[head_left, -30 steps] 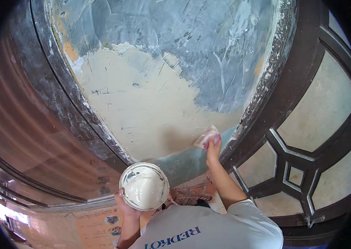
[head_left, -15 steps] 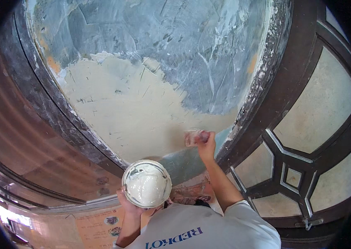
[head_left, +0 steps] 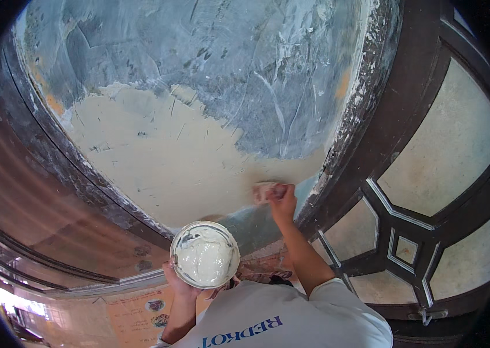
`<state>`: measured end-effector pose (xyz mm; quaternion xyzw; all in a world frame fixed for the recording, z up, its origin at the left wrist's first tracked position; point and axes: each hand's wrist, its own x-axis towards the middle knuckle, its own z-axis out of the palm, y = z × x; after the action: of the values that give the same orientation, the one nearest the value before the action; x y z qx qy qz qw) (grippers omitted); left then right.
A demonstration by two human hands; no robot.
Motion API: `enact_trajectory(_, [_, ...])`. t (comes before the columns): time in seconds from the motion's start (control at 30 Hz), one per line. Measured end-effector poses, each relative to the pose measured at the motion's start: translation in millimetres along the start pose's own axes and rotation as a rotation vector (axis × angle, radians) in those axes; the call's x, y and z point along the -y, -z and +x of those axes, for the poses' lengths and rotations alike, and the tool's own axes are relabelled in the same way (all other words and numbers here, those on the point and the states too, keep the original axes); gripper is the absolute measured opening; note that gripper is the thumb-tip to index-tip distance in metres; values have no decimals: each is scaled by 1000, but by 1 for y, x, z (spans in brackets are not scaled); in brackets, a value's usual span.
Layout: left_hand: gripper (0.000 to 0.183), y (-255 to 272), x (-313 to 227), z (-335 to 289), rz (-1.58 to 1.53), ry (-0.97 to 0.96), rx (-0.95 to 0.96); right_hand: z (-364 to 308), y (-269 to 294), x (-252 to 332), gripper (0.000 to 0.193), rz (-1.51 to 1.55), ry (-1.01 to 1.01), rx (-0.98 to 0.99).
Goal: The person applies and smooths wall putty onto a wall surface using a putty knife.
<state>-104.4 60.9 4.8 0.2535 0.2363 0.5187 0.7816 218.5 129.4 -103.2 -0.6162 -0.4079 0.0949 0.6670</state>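
Paste (head_left: pixel 204 261) in the tub (head_left: pixel 205 224) just below the pale patch (head_left: pixel 158 151) looks soft and slippery, so I judge the tub weighty, best cupped sideways as my left hand (head_left: pixel 181 283) clasps it, my right hand (head_left: pixel 283 203) pinching a light scraper (head_left: pixel 262 193) at the patch's lower right.

On the right stands a dark brown door (head_left: pixel 398 130) with pale panels (head_left: pixel 442 151) and silvery strips (head_left: pixel 401 211), on the left is a shiny brown surface (head_left: pixel 36 168), and bright white light (head_left: pixel 7 298) appears at the lower left.
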Motion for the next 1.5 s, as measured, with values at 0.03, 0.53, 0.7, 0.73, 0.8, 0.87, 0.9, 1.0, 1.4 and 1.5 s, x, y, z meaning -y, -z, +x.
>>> enact_trajectory(0.03, [70,-5,1,0,-6,-17,-33,3,1,-10,39,178,-105,-164])
enact_trajectory(0.53, [72,-17,19,5,50,-42,-25,6,25,-49,46,400,-385,-313])
enact_trajectory(0.7, [70,-28,23,5,6,-53,-108,-7,56,-42,61,513,-825,-258])
enact_trajectory(0.73, [70,-28,25,7,5,-52,-112,-3,58,-34,61,510,-828,-256])
enact_trajectory(0.8, [69,-29,28,12,11,-25,-86,9,52,-19,56,885,-726,-199])
enact_trajectory(0.87, [69,-40,32,19,26,-34,-97,20,53,-10,54,1014,-673,72])
enact_trajectory(0.9, [69,-43,34,22,46,-15,-87,25,54,-6,51,1131,-606,344])
enact_trajectory(1.0, [68,-58,39,32,33,-11,-80,45,54,34,51,1446,-485,933])
enact_trajectory(1.4, [69,-55,64,44,99,-189,-104,57,57,92,36,642,-617,960])
enact_trajectory(1.5, [70,-53,73,40,172,-237,-142,55,54,92,35,614,-610,913])
